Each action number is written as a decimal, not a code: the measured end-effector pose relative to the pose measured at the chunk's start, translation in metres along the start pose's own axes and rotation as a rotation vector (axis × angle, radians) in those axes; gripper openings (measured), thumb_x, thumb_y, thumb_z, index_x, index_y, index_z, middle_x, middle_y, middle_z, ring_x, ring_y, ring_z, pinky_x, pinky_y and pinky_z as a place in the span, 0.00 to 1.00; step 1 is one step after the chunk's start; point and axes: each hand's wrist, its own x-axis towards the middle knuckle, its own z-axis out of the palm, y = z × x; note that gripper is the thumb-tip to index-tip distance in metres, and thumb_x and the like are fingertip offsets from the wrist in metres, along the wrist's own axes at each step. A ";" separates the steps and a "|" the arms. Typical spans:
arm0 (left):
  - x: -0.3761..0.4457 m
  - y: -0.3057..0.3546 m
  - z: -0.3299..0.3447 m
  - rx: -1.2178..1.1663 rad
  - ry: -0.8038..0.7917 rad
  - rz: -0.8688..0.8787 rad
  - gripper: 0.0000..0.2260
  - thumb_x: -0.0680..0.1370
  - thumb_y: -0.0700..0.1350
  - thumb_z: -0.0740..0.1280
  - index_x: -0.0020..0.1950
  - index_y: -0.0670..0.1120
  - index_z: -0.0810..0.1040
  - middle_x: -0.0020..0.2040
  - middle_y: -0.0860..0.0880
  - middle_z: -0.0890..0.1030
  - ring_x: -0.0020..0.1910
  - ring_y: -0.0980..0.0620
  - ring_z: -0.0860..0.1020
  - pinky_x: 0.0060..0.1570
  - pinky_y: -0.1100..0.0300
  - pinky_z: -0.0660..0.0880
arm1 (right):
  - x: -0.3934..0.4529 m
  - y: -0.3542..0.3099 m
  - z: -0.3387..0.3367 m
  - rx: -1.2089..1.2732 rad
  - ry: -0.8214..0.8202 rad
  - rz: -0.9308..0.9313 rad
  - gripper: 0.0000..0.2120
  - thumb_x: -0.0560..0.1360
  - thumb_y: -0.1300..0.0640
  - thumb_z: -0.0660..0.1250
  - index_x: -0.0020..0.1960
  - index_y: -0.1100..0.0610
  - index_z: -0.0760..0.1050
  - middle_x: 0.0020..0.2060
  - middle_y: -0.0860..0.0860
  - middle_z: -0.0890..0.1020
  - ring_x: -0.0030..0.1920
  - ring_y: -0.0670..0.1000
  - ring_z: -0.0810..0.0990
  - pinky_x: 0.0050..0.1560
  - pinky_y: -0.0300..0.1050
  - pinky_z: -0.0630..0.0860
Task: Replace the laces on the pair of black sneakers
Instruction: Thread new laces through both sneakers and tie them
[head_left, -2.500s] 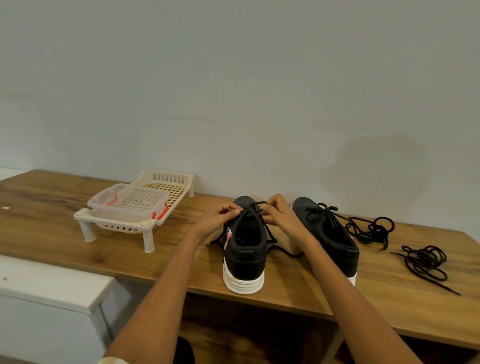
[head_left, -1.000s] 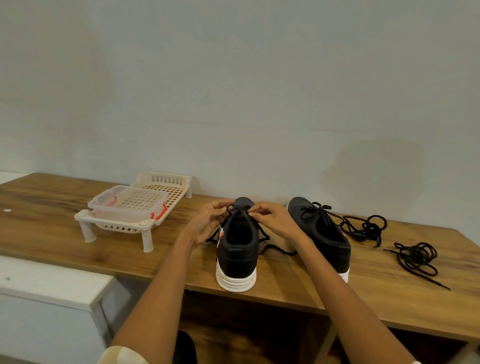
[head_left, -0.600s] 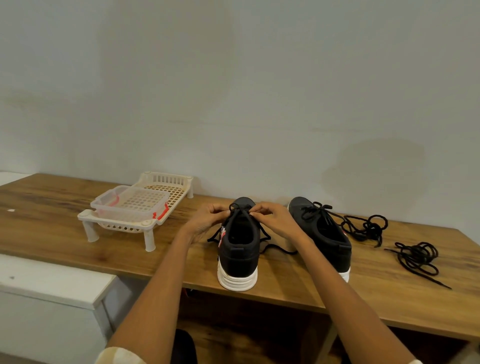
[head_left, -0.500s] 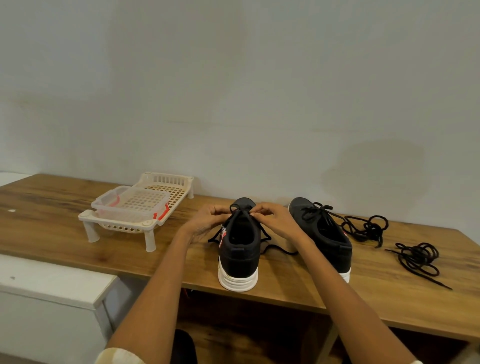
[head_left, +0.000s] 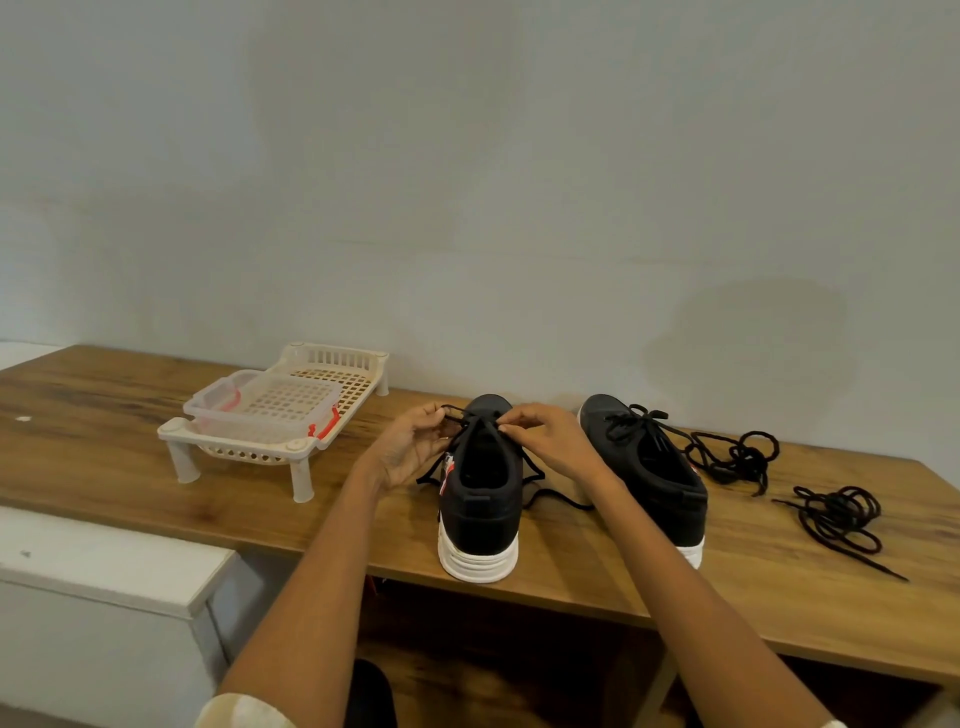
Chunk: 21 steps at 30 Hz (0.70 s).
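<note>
Pinching the black lace (head_left: 470, 415) from both sides over the near sneaker (head_left: 480, 499), left hand (head_left: 410, 449) and right hand (head_left: 550, 441), fingertips nearly meeting above the tongue. Closer together than a couple of seconds back, and nearer the toe; probably threading or snugging a lower eyelet, bow not yet tied. Left end of desk (head_left: 104, 457): white plastic rack (head_left: 275, 415). Near front edge: that sneaker, heel outward. Right of it: second sneaker (head_left: 644, 457), already laced. Far right: two loose lace bundles (head_left: 836, 519)
</note>
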 end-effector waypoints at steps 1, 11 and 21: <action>0.000 -0.001 0.000 -0.010 -0.002 0.003 0.09 0.81 0.35 0.55 0.49 0.40 0.75 0.44 0.45 0.81 0.46 0.50 0.79 0.47 0.61 0.79 | 0.000 -0.001 0.000 -0.005 0.005 -0.004 0.04 0.76 0.55 0.68 0.48 0.52 0.82 0.46 0.46 0.83 0.50 0.47 0.80 0.56 0.46 0.77; 0.002 -0.001 0.000 0.002 0.004 -0.023 0.08 0.79 0.33 0.59 0.55 0.40 0.74 0.47 0.44 0.81 0.45 0.51 0.81 0.44 0.64 0.79 | -0.001 -0.002 -0.001 -0.051 0.001 0.033 0.04 0.77 0.56 0.66 0.46 0.54 0.79 0.41 0.44 0.81 0.46 0.45 0.79 0.52 0.44 0.77; 0.002 -0.002 0.001 0.095 -0.019 -0.046 0.12 0.75 0.29 0.63 0.58 0.39 0.75 0.52 0.42 0.80 0.51 0.49 0.81 0.50 0.61 0.79 | -0.002 -0.008 0.002 -0.097 0.079 0.046 0.08 0.78 0.57 0.60 0.41 0.56 0.71 0.37 0.49 0.75 0.39 0.48 0.73 0.43 0.46 0.73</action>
